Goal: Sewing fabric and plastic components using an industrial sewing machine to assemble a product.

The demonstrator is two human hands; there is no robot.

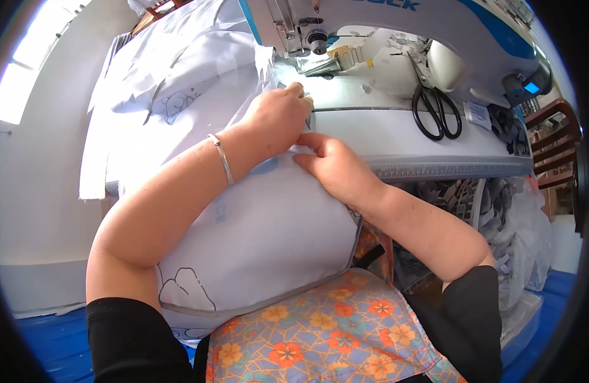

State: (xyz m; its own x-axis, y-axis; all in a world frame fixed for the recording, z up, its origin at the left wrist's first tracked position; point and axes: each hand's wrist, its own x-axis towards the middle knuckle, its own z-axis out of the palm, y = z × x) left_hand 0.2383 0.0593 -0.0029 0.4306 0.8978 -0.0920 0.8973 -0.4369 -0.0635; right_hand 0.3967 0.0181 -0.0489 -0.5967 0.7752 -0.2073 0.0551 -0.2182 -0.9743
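Note:
A large pale fabric piece (269, 249) with line drawings and a grey bound edge drapes over my lap and spreads across the table to the left. Close to the needle area of the sewing machine (396, 16), my left hand (278, 115) is closed on the fabric edge, its fingertips partly hidden. Just nearer to me, my right hand (336, 167) pinches the same edge between thumb and fingers. The presser foot and the needle are hard to make out beneath the machine head. A bracelet sits on my left wrist.
Black-handled scissors (438, 112) lie on the machine bed to the right. A ruler strip (435, 168) runs along the table's front edge. Below it on the right are plastic bags (514, 230) and fabric scraps. A wooden chair (556, 143) stands at far right.

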